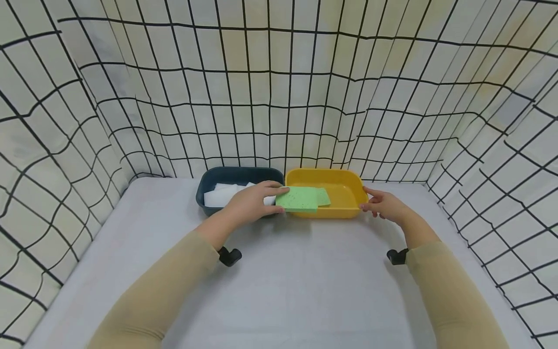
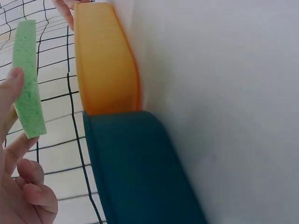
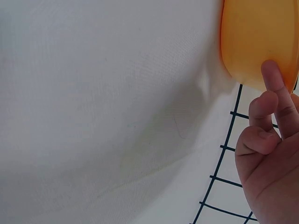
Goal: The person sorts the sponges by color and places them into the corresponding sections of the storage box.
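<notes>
My left hand pinches a flat green sponge by its left end, thumb on one side and fingers on the other. The sponge is held above the left part of the yellow plastic tray, clear of its rim in the left wrist view. A second green sponge lies inside the tray, partly hidden by the held one. At the tray's right end, my right hand holds the rim and wall between thumb and finger. In the right wrist view a fingertip presses on the outer wall, with other fingers curled.
A dark blue tray with white pieces in it stands left against the yellow one. Both sit on a white-covered table near its back edge. Black netting over pale cloth rises behind and at both sides.
</notes>
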Demonstrator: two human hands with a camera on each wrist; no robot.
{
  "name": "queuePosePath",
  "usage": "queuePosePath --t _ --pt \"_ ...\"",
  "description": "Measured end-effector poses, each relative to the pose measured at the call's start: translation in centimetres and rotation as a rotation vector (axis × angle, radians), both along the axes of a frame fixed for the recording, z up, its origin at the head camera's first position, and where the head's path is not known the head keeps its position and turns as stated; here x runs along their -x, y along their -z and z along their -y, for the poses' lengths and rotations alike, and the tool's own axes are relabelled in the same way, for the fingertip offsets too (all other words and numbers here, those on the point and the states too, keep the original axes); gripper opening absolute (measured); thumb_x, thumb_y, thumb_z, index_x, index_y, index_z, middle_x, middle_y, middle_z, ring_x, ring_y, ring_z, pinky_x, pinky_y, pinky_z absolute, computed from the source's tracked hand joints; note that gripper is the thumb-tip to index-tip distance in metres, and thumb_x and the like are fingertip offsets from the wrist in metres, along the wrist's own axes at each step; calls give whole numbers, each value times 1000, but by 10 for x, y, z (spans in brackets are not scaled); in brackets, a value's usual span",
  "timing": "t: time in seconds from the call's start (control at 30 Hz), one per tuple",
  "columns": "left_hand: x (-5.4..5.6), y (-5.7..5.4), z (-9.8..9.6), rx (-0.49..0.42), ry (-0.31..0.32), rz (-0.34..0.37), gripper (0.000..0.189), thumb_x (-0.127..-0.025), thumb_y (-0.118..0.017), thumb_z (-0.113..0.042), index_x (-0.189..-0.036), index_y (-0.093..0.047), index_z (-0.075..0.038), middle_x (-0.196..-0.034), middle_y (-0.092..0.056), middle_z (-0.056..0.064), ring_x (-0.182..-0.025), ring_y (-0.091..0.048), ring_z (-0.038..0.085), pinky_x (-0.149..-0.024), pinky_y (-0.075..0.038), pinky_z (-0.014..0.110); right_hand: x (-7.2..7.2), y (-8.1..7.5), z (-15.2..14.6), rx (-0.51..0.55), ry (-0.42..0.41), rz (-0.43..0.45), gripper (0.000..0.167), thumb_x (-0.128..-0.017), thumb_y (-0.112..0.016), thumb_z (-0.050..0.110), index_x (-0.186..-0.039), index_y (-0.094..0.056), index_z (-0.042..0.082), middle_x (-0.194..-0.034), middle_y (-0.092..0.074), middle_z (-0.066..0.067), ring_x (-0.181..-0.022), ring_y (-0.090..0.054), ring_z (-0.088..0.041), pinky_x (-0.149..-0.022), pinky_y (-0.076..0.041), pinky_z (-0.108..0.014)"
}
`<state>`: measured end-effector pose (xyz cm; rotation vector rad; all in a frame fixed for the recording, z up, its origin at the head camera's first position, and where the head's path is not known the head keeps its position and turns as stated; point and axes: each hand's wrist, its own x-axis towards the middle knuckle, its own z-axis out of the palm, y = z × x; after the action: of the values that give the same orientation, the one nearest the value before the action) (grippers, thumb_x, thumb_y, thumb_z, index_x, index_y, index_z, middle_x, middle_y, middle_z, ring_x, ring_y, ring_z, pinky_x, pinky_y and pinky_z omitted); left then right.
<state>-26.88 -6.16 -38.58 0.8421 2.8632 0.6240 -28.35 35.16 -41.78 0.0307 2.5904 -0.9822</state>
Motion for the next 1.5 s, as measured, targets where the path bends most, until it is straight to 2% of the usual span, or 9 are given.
queuePosePath --t 0.27,0.4,0.5,0.7,0.93,1.33,1.5 --pt "26 -5 -39 28 -8 51 63 -91 -67 -53 -148 -44 -42 -158 -35 -7 -143 -35 24 -110 -37 50 1 1 -3 -5 -1 3 85 -94 -67 45 -160 -18 24 -100 -64 -12 -86 -52 -28 -73 -42 -32" --pt "40 -1 -61 13 -7 75 62 -92 -67 -51 -149 -44 -41 -158 -36 -6 -143 -35 26 -112 -34 49 2 1 -3 -5 -4 -5 84 -94 -67 45 -160 -19 25 -97 -63 -12 -85 -52 -27 -72 -41 -33" --pt "45 4 -76 20 2 93 61 -92 -66 -51 -148 -46 -39 -157 -37 -5 -143 -36 25 -112 -34 49 2 0 -2 -4 -5 -8 84 -94 -67 46 -160 -19 25 -97 -64 -12 -84 -52 -27 -73 -41 -33" --pt "49 11 -103 37 14 153 59 -92 -67 -49 -147 -48 -37 -156 -39 -3 -143 -35 22 -114 -31 50 1 1 -2 -6 -12 -14 86 -92 -67 49 -160 -19 27 -96 -63 -11 -83 -52 -26 -73 -41 -32" --pt "52 12 -124 35 6 159 57 -92 -69 -43 -146 -51 -34 -151 -47 -7 -140 -40 18 -114 -33 44 2 1 -4 2 -17 -24 83 -94 -67 46 -160 -20 27 -97 -64 -11 -83 -52 -27 -72 -41 -32" --pt "61 12 -138 122 -8 206 55 -93 -70 -38 -144 -52 -36 -150 -48 -9 -139 -41 19 -116 -31 43 1 0 -4 -2 -8 -15 82 -95 -66 44 -160 -20 26 -99 -65 -11 -84 -53 -27 -73 -41 -33" --pt "57 6 -145 158 4 189 54 -92 -69 -40 -144 -53 -36 -149 -49 -8 -138 -42 19 -114 -32 43 1 -1 -4 7 -3 -11 82 -95 -66 43 -160 -19 26 -100 -65 -11 -85 -53 -28 -73 -41 -33"
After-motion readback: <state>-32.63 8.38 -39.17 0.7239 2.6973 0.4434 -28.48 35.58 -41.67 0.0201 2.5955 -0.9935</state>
